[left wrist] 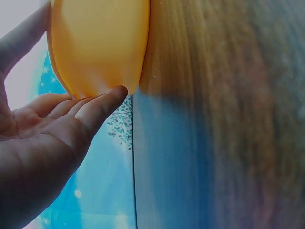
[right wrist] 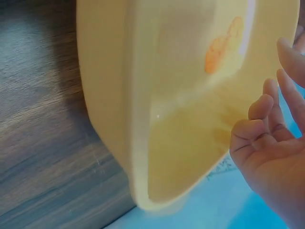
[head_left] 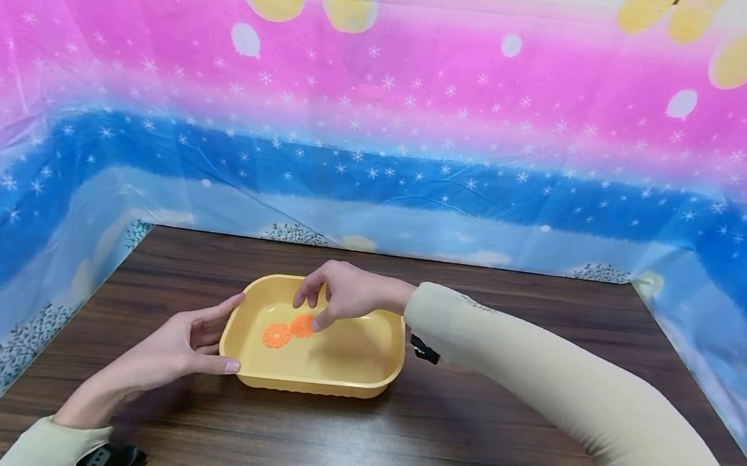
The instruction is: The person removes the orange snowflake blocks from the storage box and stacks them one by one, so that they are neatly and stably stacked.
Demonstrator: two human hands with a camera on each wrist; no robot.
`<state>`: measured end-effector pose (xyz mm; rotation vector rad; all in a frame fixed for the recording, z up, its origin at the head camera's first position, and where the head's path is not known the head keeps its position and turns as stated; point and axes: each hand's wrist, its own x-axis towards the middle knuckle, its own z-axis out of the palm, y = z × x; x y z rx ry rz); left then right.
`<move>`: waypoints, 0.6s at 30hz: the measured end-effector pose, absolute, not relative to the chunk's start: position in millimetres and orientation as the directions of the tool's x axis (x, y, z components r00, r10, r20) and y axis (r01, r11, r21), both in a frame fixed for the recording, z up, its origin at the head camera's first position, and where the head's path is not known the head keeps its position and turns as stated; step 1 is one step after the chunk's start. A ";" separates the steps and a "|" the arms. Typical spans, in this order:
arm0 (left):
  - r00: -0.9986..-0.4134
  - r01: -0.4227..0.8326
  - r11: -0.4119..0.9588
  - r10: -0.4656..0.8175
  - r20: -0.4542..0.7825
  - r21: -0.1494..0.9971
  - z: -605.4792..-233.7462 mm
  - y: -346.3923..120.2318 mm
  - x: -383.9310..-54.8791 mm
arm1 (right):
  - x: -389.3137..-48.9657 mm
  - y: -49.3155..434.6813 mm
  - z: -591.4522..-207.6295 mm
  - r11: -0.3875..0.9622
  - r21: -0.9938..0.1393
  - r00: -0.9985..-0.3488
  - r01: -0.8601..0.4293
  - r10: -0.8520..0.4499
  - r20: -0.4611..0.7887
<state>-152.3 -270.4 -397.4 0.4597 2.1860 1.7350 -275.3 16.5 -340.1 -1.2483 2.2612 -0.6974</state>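
Note:
A yellow plastic tub (head_left: 337, 365) sits on the dark wooden table. Two flat orange notched discs, like snowflake building pieces, lie side by side on its floor; the left disc (head_left: 276, 335) shows whole, and the right disc (head_left: 302, 325) is partly overlapped by the right thumb. My left hand (head_left: 170, 345) grips the tub's left end, thumb at the near corner and fingers along the far side. Over the tub's middle hangs my right hand (head_left: 345, 293), palm down. In the right wrist view its fingers (right wrist: 262, 107) are loosely curled, with nothing seen between them and the thumb.
Wood-grain table (head_left: 496, 433) surrounds the tub on all sides. A pink and blue patterned cloth (head_left: 382, 117) stands along the back and both side edges. Black straps with small devices show at the left wrist (head_left: 108, 459) and right wrist (head_left: 423, 349).

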 end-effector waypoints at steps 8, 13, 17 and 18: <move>-0.900 0.049 0.219 0.433 -0.052 0.975 -397.2 -270.6 -151.7 | -280.2 1.3 -351.3 0.455 -0.634 -0.441 -0.626 -0.876 -0.193; -0.901 0.043 0.223 0.429 -0.058 0.974 -395.9 -270.2 -152.9 | -282.3 -7.9 -356.5 0.463 -0.611 -0.430 -0.643 -0.878 -0.212; -0.902 0.042 0.216 0.429 -0.056 0.975 -395.9 -270.9 -152.8 | -282.1 -17.1 -358.9 0.462 -0.581 -0.418 -0.670 -0.882 -0.219; -0.901 0.041 0.215 0.429 -0.057 0.976 -396.1 -271.1 -152.7 | -281.8 -19.4 -358.9 0.464 -0.576 -0.417 -0.673 -0.881 -0.222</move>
